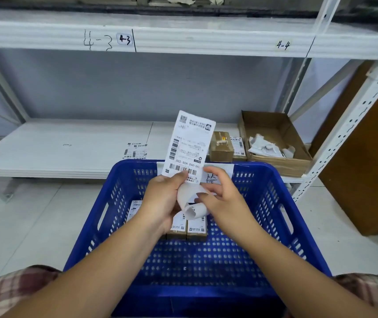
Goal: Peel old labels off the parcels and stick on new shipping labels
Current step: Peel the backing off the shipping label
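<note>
Above the blue crate (273,173), left hand (160,200) pinches the label (188,145). Just below that pinch, right hand (222,196) touches curled backing (191,206), hold unclear. Freed adhesive may self-stick.
</note>
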`<state>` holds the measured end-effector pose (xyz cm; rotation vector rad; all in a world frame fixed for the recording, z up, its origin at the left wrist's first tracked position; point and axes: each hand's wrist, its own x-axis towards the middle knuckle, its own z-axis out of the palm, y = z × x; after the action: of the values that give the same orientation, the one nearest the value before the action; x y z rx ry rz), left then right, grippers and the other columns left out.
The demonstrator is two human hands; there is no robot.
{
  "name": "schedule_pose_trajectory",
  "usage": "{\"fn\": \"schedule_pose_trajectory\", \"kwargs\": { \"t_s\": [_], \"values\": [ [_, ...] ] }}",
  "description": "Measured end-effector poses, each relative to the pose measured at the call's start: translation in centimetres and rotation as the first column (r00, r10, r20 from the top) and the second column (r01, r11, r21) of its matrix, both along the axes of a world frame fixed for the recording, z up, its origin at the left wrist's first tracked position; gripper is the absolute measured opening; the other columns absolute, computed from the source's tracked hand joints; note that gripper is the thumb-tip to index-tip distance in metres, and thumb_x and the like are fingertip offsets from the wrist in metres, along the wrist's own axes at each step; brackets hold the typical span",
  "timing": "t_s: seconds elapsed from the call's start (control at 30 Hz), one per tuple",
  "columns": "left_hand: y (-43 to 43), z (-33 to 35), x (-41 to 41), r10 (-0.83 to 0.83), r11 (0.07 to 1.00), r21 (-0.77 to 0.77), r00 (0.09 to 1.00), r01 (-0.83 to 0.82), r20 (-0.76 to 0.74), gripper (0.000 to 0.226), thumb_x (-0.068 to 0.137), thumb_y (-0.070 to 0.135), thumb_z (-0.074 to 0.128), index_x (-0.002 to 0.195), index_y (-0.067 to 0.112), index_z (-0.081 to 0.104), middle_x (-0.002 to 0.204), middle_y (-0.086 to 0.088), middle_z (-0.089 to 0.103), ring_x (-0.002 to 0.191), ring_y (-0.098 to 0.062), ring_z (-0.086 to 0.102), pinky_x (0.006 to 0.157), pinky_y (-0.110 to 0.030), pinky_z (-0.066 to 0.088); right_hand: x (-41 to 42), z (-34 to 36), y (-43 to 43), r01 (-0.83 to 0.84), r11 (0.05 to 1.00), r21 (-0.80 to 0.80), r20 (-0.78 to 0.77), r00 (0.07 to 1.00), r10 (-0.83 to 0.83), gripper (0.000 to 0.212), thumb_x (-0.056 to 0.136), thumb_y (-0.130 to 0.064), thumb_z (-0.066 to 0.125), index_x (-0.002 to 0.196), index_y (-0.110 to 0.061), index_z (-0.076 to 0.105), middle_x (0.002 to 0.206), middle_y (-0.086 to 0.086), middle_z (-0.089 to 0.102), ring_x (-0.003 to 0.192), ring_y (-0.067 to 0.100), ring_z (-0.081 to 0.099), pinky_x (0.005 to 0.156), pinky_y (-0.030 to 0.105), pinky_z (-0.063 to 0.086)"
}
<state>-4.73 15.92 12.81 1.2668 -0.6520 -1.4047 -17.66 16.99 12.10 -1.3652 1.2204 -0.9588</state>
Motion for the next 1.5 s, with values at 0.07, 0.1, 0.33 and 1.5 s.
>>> {"fn": "schedule_pose_trajectory", "kwargs": {
  "t_s": [0.07,0.1,0.33,1.5],
  "values": [
    [-0.2,0.0,0.0,0.043,0.999,-0.029,0.999,-0.043,0.006,0.019,0.092,0.013,0.059,0.100,-0.002,0.066,0.093,-0.019,0.071,0.082,-0.034,0.067,0.079,-0.049,0.054,-0.2,0.0,-0.3,-0.046,0.980,0.192,0.138,0.990,0.020,0.040,0.093,-0.018,0.063,0.125,-0.036,0.046,0.100,0.001,0.072,0.085,0.017,0.071,0.084,0.039,0.059],
    [-0.2,0.0,0.0,0.071,0.997,-0.044,0.997,-0.070,0.014,0.016,0.091,0.014,0.060,0.095,0.000,0.066,0.088,-0.016,0.071,0.080,-0.032,0.066,0.081,-0.048,0.052,-0.3,0.0,-0.3,-0.098,0.953,0.288,0.229,0.973,0.031,0.040,0.092,-0.015,0.064,0.125,-0.031,0.047,0.094,0.002,0.073,0.076,0.017,0.070,0.078,0.035,0.060],
    [-0.7,-0.7,0.3,0.193,0.970,-0.210,0.914,-0.123,0.358,0.018,0.091,0.014,0.059,0.077,0.019,0.068,0.080,0.001,0.072,0.078,-0.024,0.066,0.074,-0.040,0.052,-0.8,-0.1,-0.7,-0.195,0.889,0.414,0.299,0.952,0.070,0.018,0.089,0.006,0.060,0.094,-0.012,0.062,0.073,0.005,0.067,0.061,0.014,0.056,0.056,0.023,0.045],
    [-14.9,-6.7,-5.2,0.177,0.980,-0.152,0.906,-0.128,0.384,0.017,0.091,0.007,0.047,0.105,0.014,0.053,0.092,-0.010,0.061,0.058,-0.014,0.046,0.034,-0.012,0.031,-16.8,-9.0,-24.4,0.809,0.588,0.016,-0.170,0.582,-0.796,0.035,0.096,0.003,0.045,0.123,-0.008,0.064,0.125,0.009,0.064,0.111,0.026,0.062,0.078,0.024,0.051]
  ]
}}
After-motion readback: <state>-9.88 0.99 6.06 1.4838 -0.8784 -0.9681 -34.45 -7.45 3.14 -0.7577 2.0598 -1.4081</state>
